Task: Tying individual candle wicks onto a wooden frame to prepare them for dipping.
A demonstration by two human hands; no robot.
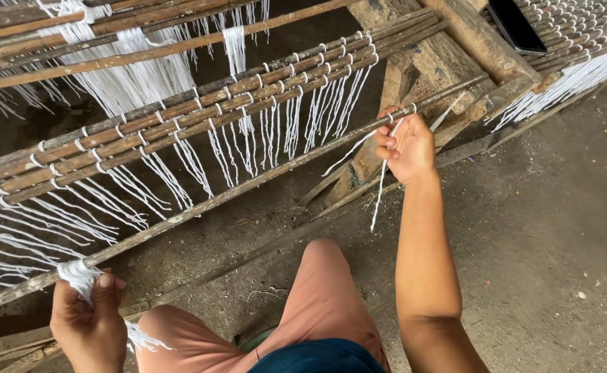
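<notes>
The thin stick point(200, 207) I am working on runs slantwise across my view, from about eight o'clock up to two o'clock, lying just in front of the bound sticks point(179, 124) of the mat. My left hand point(91, 321), down at seven o'clock, is closed around a bundle of white cord point(79, 276) where it wraps the low end of that stick, with loose tails spilling out below my fist. My right hand point(403, 146), up at two o'clock, pinches a single white strand point(383, 183) against the stick's high end, fingers curled shut on it, the free end dangling toward my knee. I judge I am in the middle of tying this new stick on: both ends are held, the loops between them not yet made. The next move, as I read it, calls for steady tension on the strand and a snug wrap, so the stick sits tight against its neighbours. Beyond, at eleven o'clock, more white cords point(131, 76) hang from the upper rails. At one o'clock a dark flat phone point(516, 26) rests on finished matting point(580, 27). No container shows anywhere.
</notes>
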